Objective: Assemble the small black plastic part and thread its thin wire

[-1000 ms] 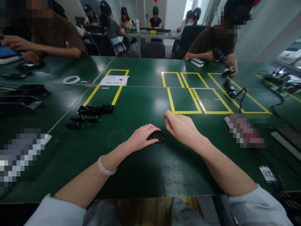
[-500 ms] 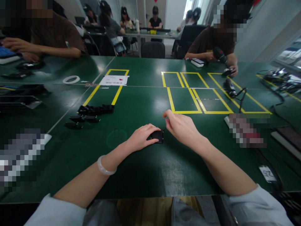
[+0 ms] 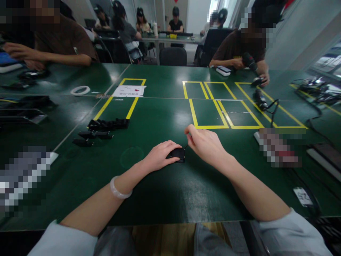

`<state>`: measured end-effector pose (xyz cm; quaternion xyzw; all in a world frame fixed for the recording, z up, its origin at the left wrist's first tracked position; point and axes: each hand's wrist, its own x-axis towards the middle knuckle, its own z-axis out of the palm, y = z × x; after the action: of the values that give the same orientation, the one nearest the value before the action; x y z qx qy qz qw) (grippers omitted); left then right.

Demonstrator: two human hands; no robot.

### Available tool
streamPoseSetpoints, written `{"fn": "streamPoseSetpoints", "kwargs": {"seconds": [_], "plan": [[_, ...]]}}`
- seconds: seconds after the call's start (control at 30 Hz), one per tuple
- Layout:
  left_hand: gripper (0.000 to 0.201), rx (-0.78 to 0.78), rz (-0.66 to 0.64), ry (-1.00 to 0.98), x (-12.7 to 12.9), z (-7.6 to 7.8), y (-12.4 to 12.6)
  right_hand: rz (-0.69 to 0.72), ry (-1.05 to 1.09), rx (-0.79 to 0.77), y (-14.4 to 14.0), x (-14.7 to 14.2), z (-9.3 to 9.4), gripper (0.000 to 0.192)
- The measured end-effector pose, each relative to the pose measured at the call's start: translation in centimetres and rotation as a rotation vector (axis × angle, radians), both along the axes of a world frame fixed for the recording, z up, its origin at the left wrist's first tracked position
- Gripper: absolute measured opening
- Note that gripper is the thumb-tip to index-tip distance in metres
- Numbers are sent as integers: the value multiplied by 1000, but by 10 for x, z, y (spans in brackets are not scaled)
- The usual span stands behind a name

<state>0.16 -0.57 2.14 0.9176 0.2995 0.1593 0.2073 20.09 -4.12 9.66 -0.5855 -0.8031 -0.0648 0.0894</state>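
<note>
My left hand (image 3: 163, 155) is closed around a small black rectangular part (image 3: 178, 154), its thumb and fingers on opposite sides. The part rests on the green table, with small shiny points along its right edge. Just to the right, my right hand (image 3: 206, 144) is raised a little, its fingers curled in a pinch. A thin dark rod (image 3: 185, 146) runs from under these fingers to the part's upper right corner; most of it is hidden, so I cannot tell its kind.
Black parts (image 3: 108, 123) lie in rows to the left. Yellow tape (image 3: 211, 127) marks rectangles on the table, one with a paper sheet (image 3: 130, 91). A tape roll (image 3: 80, 90) lies farther left. Across the table, a person holds a power drill (image 3: 249, 62). Cables (image 3: 319, 87) lie at right.
</note>
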Motion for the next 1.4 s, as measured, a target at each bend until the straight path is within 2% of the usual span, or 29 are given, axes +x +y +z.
{"fn": "streamPoseSetpoints", "kwargs": {"seconds": [0.13,0.4,0.63,0.87,1.13,1.3,1.4], "plan": [[37,1,-1,-3,0,-1,0,21,55,15,-1,0,0,25],[36,2,5,6,0,-2,0,-22,-49,1,1,1,-1,31],[36,0,2,7,-1,-2,0,30,42,5,-1,0,0,25],[37,0,3,26,0,-3,0,-20,-48,-3,1,1,0,33],[38,14,3,23,-1,-5,1,16,50,16,-1,0,0,26],[38,12,0,27,0,-2,0,3,-3,4,0,1,0,33],[36,4,5,31,0,-1,0,-3,-22,-8,0,1,0,32]]}}
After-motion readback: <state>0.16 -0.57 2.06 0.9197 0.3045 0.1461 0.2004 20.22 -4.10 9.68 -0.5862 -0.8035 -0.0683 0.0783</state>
